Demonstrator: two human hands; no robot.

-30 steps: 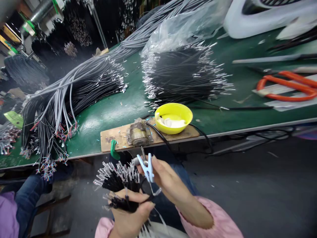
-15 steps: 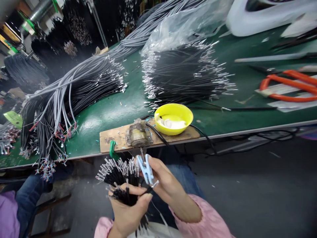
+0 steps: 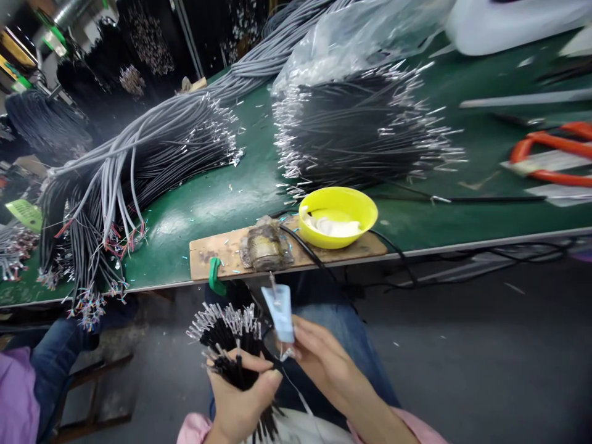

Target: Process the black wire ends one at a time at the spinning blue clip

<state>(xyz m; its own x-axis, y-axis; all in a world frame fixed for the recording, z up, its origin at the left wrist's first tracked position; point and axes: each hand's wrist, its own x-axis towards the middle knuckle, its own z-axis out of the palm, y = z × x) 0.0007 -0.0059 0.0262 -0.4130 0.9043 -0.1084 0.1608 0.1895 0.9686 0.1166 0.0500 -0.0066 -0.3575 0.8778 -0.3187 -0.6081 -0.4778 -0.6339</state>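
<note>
My left hand [image 3: 245, 394] is wrapped round a bundle of black cables [image 3: 226, 336] with silvery stripped ends pointing up. Its thumb and forefinger pinch together at the bundle's right side, towards a bare silvery cable tip [image 3: 287, 353]. A light-blue clothes peg [image 3: 281, 313], slightly blurred, is on the thin shaft below a small tape-wrapped motor [image 3: 264, 246]. Right beside the peg's lower end is my right hand [image 3: 324, 357], its fingers stretched out and loose around it. Part of those fingers is hidden behind the peg.
The motor sits on a wooden board [image 3: 217, 246] at the green table's edge, with a green clamp [image 3: 215, 277] and a yellow bowl [image 3: 340, 206] of white material. Behind lie black cables [image 3: 361, 129] and grey cables [image 3: 115, 160]. Orange-handled scissors [image 3: 522, 154] are at right. A person in purple [image 3: 18, 388] is at left.
My right hand has let go of the peg's squeezed arms and slid down and right. The peg now shows its broad side. My left hand still grips the bundle; the view has shifted slightly.
</note>
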